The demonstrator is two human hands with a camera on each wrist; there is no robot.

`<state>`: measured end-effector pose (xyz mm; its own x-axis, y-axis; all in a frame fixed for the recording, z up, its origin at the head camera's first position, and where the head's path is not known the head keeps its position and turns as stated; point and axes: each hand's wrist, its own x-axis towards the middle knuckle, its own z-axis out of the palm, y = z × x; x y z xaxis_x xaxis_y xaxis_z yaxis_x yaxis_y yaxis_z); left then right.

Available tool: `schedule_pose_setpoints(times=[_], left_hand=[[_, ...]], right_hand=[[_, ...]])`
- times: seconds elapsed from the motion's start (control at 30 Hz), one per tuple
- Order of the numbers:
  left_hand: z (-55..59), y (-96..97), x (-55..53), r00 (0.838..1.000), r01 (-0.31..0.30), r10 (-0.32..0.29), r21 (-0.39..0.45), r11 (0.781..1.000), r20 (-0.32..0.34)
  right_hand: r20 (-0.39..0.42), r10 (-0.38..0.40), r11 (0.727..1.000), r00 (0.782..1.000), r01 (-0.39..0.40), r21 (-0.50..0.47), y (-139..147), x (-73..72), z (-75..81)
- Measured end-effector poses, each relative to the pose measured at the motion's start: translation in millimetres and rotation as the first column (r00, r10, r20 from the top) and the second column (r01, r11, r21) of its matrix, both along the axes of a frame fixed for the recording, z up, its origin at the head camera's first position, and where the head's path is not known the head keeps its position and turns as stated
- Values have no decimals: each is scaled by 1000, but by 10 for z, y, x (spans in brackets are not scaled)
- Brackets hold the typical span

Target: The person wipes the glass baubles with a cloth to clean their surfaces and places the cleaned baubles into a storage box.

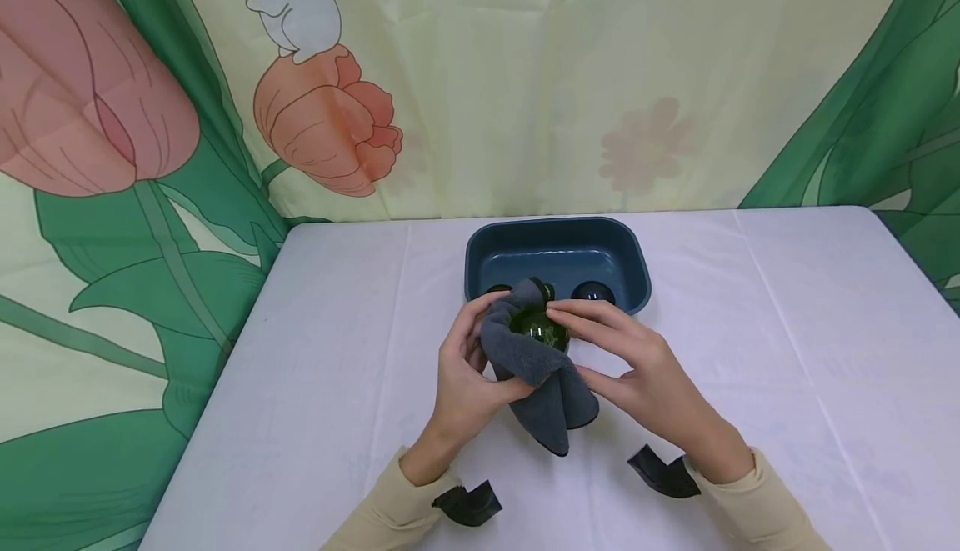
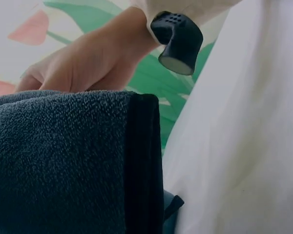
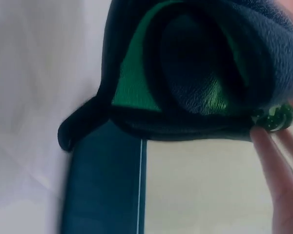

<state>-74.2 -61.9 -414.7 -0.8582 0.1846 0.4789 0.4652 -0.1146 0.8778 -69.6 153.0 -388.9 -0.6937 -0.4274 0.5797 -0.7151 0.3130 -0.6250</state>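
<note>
In the head view my left hand [image 1: 472,376] holds a dark grey-blue cloth [image 1: 525,359] bunched around a shiny, rounded green glass piece [image 1: 542,330]. The thumb lies on the near side of the cloth, the other fingers behind it. My right hand [image 1: 637,359] has its fingers stretched out, fingertips at the glass and thumb at the hanging part of the cloth. The right wrist view shows the folds from below, with right fingers [image 3: 273,165] beside the green glass. Most of the glass is hidden in the cloth. In the left wrist view, the cloth [image 2: 63,161] covers the left fingers.
A dark blue rectangular tray [image 1: 555,230] stands just beyond the hands. Dark rounded shiny things, one of them at its right [image 1: 592,291], lie along its near side. A white cloth [image 1: 750,309] covers the table, and a printed curtain [image 1: 510,92] hangs behind.
</note>
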Motion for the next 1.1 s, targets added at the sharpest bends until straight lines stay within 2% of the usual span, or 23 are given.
schedule_pose_setpoints(times=[0.1,0.2,0.27,0.37,0.53,0.67,0.73,0.87,1.0,1.1], left_hand=[[-6,1,-3,1000,-2,2,5,1000,3],[-4,5,-7,1000,4,-4,6,1000,11],[-2,7,-3,1000,5,-5,5,1000,22],[-2,12,7,999,2,-2,-5,1000,32],[-33,19,19,999,31,-31,-27,999,29],[-58,26,19,998,54,-53,-22,998,25],[-62,31,16,998,54,-53,-13,998,25],[-59,32,9,998,55,-55,2,998,27],[-50,23,-3,998,60,-61,17,998,21],[-47,13,-11,998,59,-59,29,998,17]], right_hand=[[-104,25,999,994,-22,31,-9,-16,7],[-219,53,998,974,-46,36,-23,-38,6],[-256,62,998,965,-54,39,-25,-45,8],[-253,62,997,966,-51,49,-14,-39,12],[-102,29,1000,994,-28,13,19,8,21],[3,6,1000,1000,-6,-13,36,19,22],[23,9,1000,1000,-9,0,49,13,23],[-1,32,999,999,-32,37,78,-4,25],[-115,53,997,992,-47,56,78,-27,25],[-209,71,997,975,-63,46,54,-46,27]])
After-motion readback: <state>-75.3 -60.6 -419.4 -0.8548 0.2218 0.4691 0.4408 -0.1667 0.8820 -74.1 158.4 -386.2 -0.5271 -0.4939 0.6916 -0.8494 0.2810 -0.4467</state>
